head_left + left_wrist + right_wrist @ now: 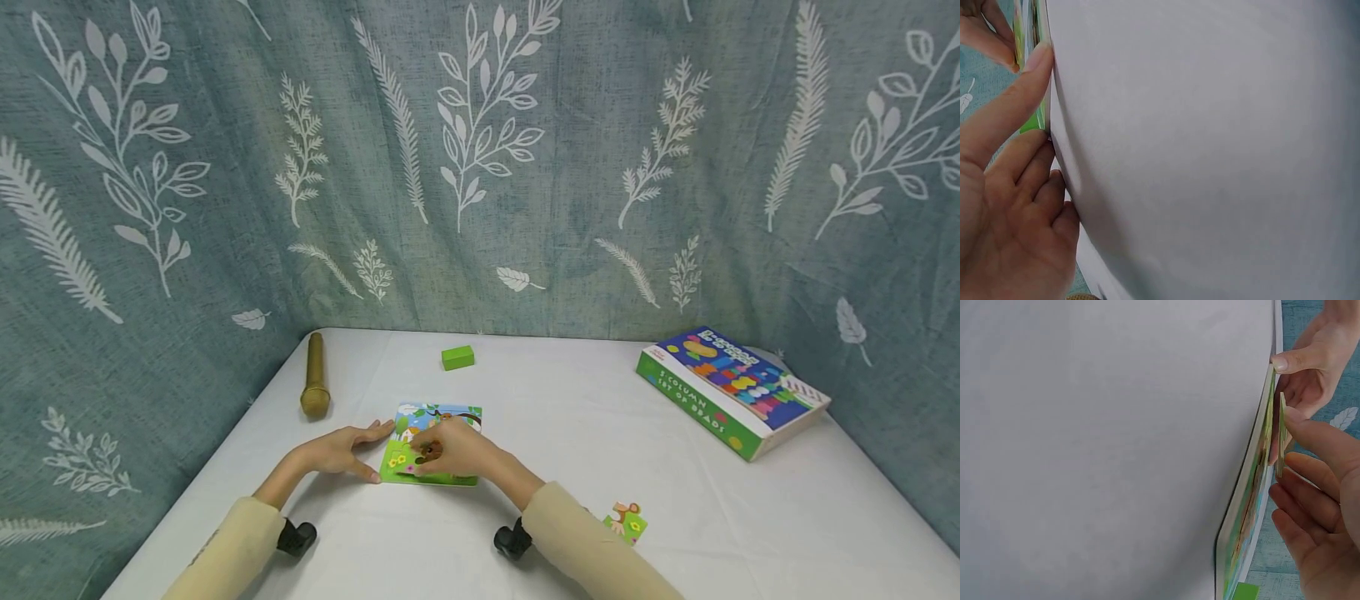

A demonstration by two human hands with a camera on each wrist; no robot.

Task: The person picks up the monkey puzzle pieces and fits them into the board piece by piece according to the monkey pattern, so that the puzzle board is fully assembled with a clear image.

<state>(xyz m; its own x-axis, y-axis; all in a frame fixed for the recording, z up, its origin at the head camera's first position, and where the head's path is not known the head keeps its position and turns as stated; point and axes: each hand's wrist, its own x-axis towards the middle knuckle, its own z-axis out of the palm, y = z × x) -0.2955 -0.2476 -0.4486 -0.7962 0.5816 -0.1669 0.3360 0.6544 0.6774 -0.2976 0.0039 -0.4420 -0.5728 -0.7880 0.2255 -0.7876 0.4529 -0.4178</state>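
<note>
A small picture puzzle point(467, 417) with a green meadow, blue sky and a tree branch lies flat on the white table. At its left edge, my left hand point(337, 452) spreads thumb and index finger, touching the board's side; the thumb presses along the edge in the left wrist view. My right hand point(459, 448) reaches over the board and pinches a puzzle piece point(1281, 434) between thumb and fingers. That piece stands just above the board's surface in the right wrist view, and shows a brown animal in the head view. The fingers hide part of the picture.
Beside the right forearm lies a loose puzzle piece point(626, 523) with a monkey part. A gold microphone-shaped object point(315, 387) is at the back left. Behind the puzzle sits a green block point(457, 358). The bead set box point(735, 392) occupies the right side, with a patterned curtain point(480, 275) behind.
</note>
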